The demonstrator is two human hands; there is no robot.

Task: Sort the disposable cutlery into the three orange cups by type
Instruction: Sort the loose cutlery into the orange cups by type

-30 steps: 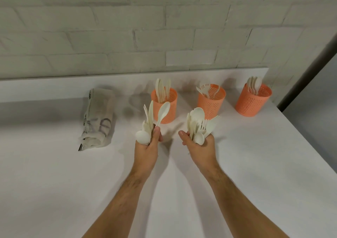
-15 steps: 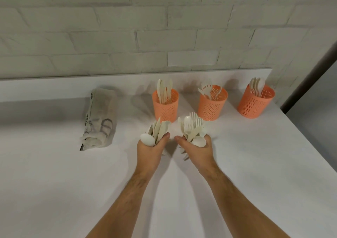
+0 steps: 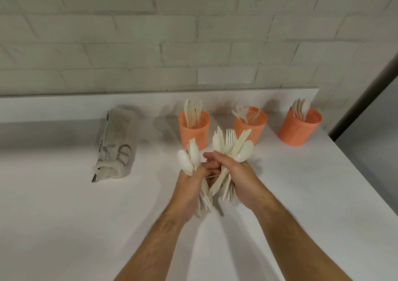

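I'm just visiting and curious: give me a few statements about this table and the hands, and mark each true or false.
1. Three orange cups stand on the table. True: left cup, middle cup, right cup.
2. All three cups are empty. False: each has cutlery standing in it.
3. Both hands hold cutlery. True: the left hand and the right hand each grip a bunch.
4. The middle cup holds forks. True.
5. The bag stands upright right of the cups. False: it lies on its side, left of them.
6. The hands are far apart. False: they are close together.
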